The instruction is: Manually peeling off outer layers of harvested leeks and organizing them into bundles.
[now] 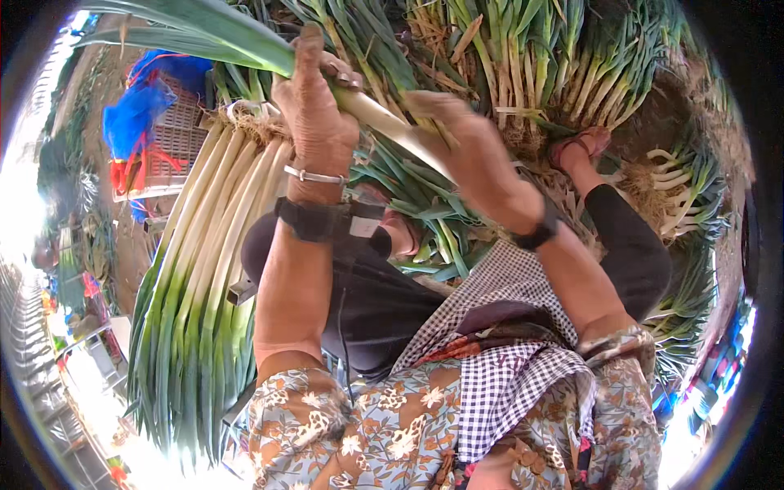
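Note:
My left hand (pixel 318 110) is closed around a thick leek (pixel 392 122) near where its white stem turns green, and the long green leaves point to the upper left. Over the lower white stem, my right hand (pixel 471 153) is blurred; it is against or very near the stem, and whether it grips cannot be told. The leek's root end is hidden behind that hand. Beside my left arm lies a row of trimmed-looking leeks (pixel 208 226), roots up and green leaves down.
Bundled leeks (pixel 520 67) stand at the top, with more leeks (pixel 674 190) at the right. Loose green leaves (pixel 422 190) lie between my feet. At the upper left are a plastic crate (pixel 177 131) and blue netting (pixel 138 110). A metal tube end (pixel 241 293) juts out near my left forearm.

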Demonstrator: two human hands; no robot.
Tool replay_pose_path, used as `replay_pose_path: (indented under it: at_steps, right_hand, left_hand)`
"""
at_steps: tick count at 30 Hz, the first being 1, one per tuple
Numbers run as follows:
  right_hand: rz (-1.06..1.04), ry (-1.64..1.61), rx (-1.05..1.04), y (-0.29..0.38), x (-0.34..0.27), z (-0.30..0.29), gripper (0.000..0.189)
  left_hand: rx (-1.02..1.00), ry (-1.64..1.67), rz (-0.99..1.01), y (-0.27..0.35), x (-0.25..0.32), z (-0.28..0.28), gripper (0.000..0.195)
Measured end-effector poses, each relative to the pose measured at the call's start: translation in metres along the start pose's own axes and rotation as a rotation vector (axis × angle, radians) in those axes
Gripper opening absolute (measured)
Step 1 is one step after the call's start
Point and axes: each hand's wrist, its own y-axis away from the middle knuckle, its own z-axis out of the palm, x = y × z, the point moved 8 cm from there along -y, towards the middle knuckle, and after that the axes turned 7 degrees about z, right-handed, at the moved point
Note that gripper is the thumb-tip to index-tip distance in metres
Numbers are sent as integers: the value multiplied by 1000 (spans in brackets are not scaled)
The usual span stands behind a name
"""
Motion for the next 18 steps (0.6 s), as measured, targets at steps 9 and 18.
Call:
replay_pose_path:
  at_steps: [9,18]
  right_hand:
    - [124,-135,-527,104,10,57,33]
    - [153,178,-452,120,2,-5,19]
  left_hand:
    - [-84,58,-91,-46,74,-65,32]
    - [-80,304,-284,-56,74,-88,28]
